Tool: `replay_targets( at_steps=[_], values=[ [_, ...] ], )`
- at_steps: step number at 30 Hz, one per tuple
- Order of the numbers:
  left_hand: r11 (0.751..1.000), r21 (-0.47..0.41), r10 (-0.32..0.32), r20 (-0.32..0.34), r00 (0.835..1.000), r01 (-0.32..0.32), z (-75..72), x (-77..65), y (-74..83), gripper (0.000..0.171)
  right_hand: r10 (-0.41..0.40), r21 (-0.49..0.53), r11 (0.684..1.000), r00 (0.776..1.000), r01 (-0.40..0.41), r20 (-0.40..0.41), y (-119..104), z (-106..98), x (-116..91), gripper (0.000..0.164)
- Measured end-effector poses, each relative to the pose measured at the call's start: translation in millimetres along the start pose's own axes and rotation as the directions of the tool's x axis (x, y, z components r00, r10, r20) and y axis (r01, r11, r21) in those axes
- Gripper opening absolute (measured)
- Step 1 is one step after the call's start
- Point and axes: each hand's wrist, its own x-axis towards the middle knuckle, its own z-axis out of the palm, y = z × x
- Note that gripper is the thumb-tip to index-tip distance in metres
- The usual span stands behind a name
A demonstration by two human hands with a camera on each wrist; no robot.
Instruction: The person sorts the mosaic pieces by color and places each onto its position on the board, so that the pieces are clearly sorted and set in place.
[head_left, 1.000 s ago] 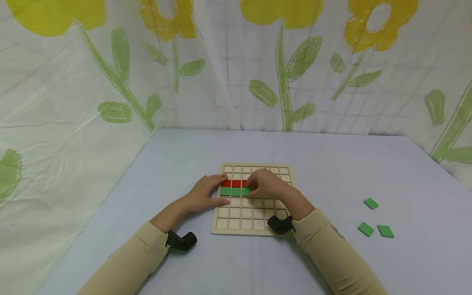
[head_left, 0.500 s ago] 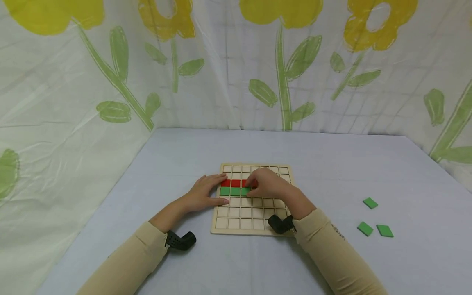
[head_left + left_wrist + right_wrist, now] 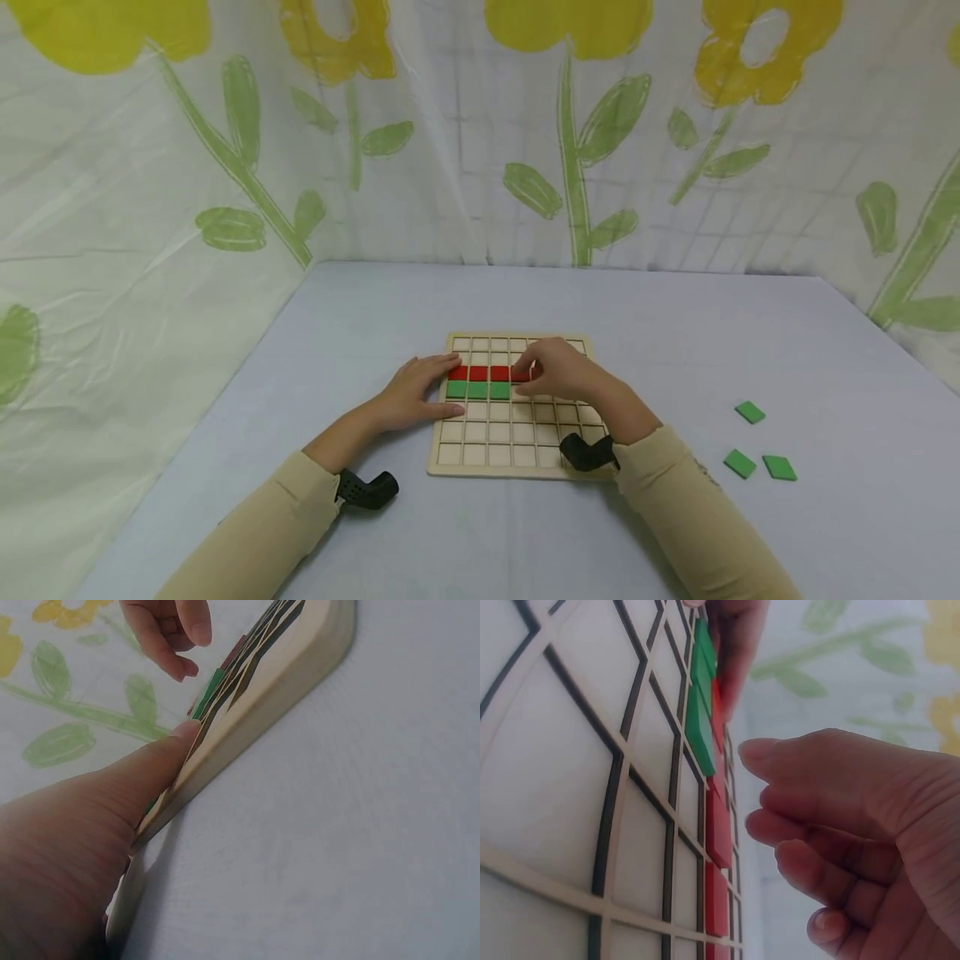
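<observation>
A wooden grid board (image 3: 476, 472) lies on the table with a row of red tiles (image 3: 477, 373) across it. Three green tiles (image 3: 477, 389) sit side by side in the row just nearer to me. My left hand (image 3: 412, 394) rests at the board's left edge, its thumb (image 3: 161, 754) lying on the rim. Over the middle of the board hovers my right hand (image 3: 561, 372), fingers loosely bent. The right wrist view shows nothing between thumb and fingertips, which are apart from the green tile (image 3: 699, 739). My right hand covers part of the red row.
To the right of the board, three loose green tiles lie on the table: a far one (image 3: 750, 412) and two nearer ones, a left tile (image 3: 739, 463) and a right tile (image 3: 779, 467). A flower-printed curtain (image 3: 420, 208) hangs behind the table.
My right hand has let go of the third green tile and shifted slightly right, uncovering it and more of the red row. The left hand stays in place.
</observation>
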Motion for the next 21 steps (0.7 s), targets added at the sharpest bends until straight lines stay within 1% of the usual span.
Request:
replay_targets(
  at_steps=[5,9,16,21],
  values=[
    [1.000,-0.001,-0.002,0.004,1.000,0.002,0.4,-0.3,-0.1,0.076,0.013,0.000,1.000,1.000,-0.013,-0.023,4,-3,-5,0.024],
    [1.000,0.010,-0.011,0.004,1.000,0.011,0.0,-0.3,-0.6,0.077,0.001,-0.018,1.000,0.999,-0.002,-0.045,9,-5,-11,0.028],
    [1.000,0.013,-0.006,0.001,1.000,0.006,0.5,0.5,-2.4,0.076,-0.055,-0.068,0.996,0.995,0.049,-0.082,16,-9,-20,0.025],
    [1.000,0.012,-0.002,0.003,1.000,0.002,2.2,1.3,-2.2,0.076,-0.106,-0.074,0.992,0.987,0.098,-0.120,15,-12,-29,0.025]
  ],
)
